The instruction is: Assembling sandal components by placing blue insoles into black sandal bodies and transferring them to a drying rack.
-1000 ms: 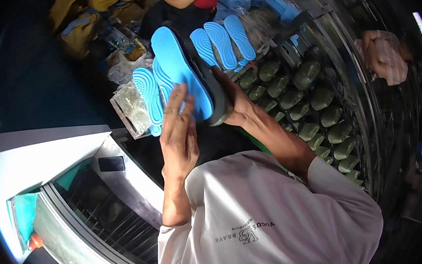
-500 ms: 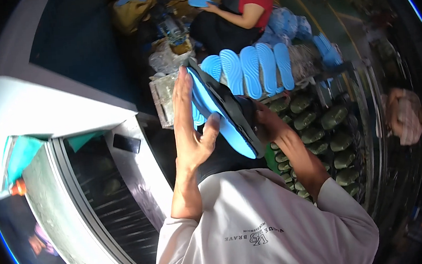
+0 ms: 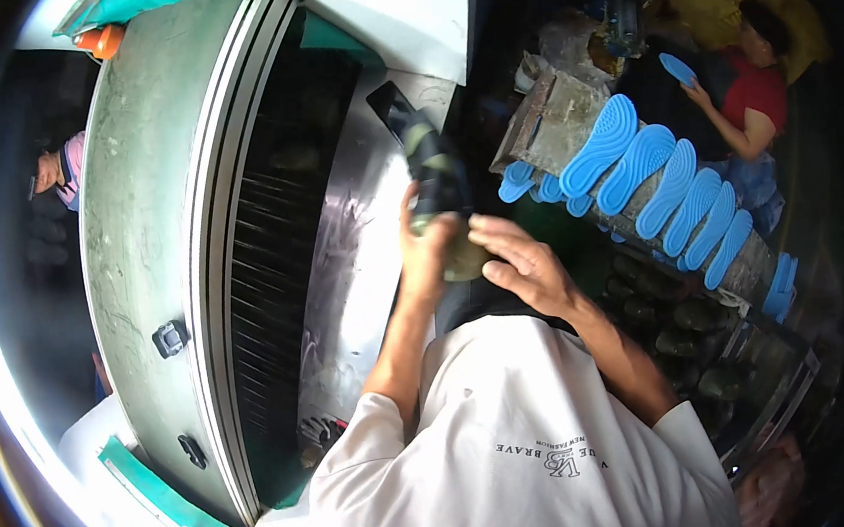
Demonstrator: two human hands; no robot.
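The fingers of the left hand (image 3: 428,246) are closed around the lower end of a dark shoe (image 3: 432,167), which stands up above them over the shiny metal conveyor table (image 3: 345,300). The right hand (image 3: 522,263) is open, its fingers spread, just beside the shoe's lower end.

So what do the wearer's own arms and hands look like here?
Both forearms are bare, with no gloves on the left hand or right hand. Short white sleeves of a T-shirt end above the elbows. No watch or rings are visible.
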